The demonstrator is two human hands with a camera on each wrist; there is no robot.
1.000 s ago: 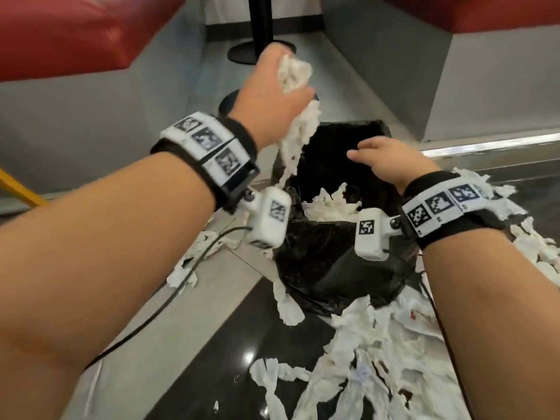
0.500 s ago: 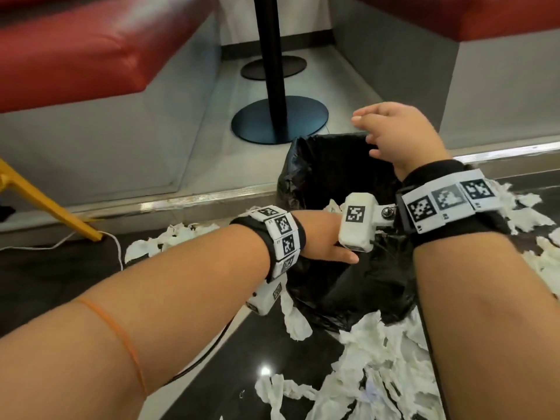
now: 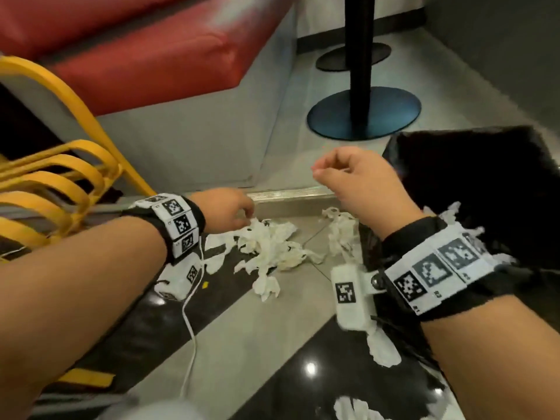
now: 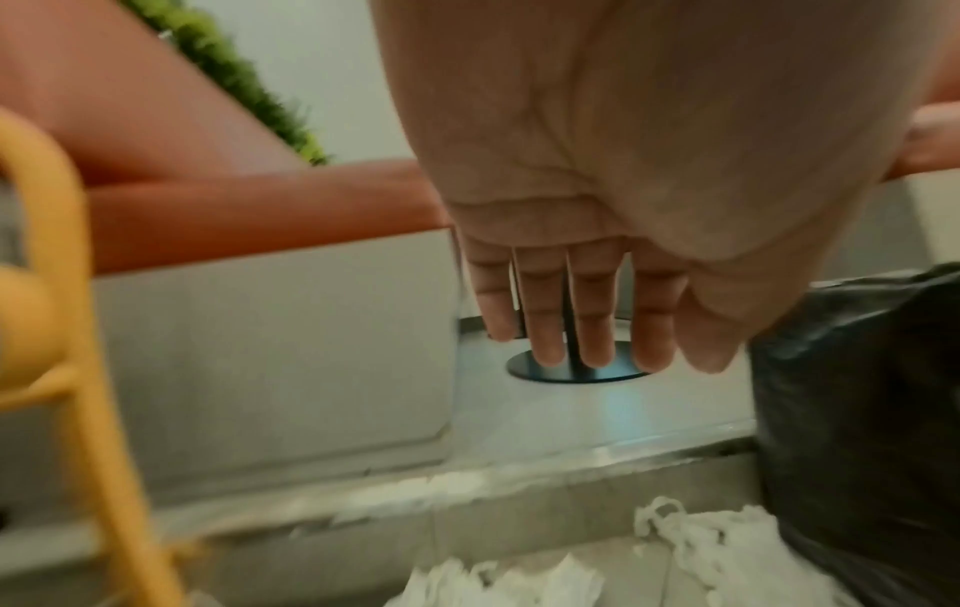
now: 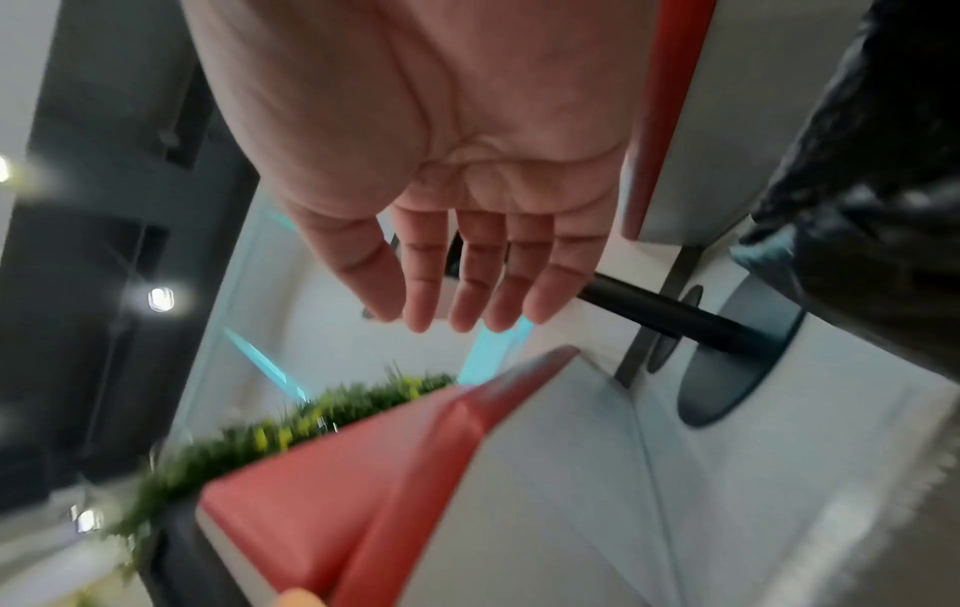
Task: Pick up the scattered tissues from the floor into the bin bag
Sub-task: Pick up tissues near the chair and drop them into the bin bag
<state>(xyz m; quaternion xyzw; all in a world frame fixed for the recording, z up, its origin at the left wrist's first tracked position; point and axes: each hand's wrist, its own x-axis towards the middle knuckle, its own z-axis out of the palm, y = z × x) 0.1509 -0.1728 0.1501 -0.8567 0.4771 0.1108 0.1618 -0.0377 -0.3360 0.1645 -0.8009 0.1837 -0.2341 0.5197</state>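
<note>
A pile of crumpled white tissues (image 3: 272, 247) lies on the floor just below a metal step edge. My left hand (image 3: 239, 213) hovers at the pile's upper left with fingers straight (image 4: 597, 341) and nothing in it. In the left wrist view the tissues (image 4: 727, 546) lie below the fingertips. The black bin bag (image 3: 469, 183) stands open at the right, with more tissues (image 3: 342, 231) against its left side. My right hand (image 3: 333, 174) is in the air left of the bag's rim, relaxed and empty (image 5: 457, 304). The bag (image 5: 883, 164) shows at that view's right edge.
Stacked yellow chair frames (image 3: 60, 177) crowd the left. A red bench (image 3: 151, 56) on a grey base is behind the step (image 3: 291, 195). A black table pole with round base (image 3: 363, 116) stands beyond. A white cable (image 3: 191, 322) trails on the floor. Loose tissues (image 3: 383, 348) lie near the bag.
My left hand no longer holds the tissue wad it held over the bag; it has come down to the floor pile on the left. The right hand has left the bag's rim. My view turned left.
</note>
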